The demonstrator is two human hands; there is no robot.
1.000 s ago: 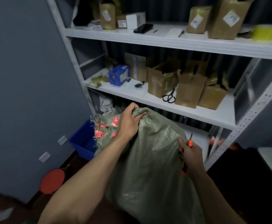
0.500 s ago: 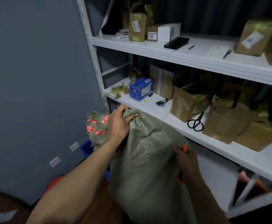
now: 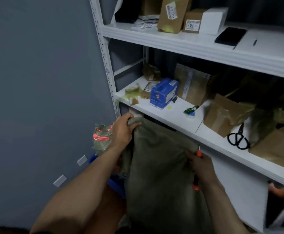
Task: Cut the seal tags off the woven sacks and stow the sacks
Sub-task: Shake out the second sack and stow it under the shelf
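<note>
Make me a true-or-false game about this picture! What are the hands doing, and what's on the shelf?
1. The left hand grips the top of the green sack. True.
2. The black scissors are in the right hand. False: they lie on the white shelf; the right hand holds an orange-handled tool.
3. A blue box stands on the same shelf as the scissors. True.
4. The red tags lie on the floor. False: they are on bunched sack fabric beside the left hand.
</note>
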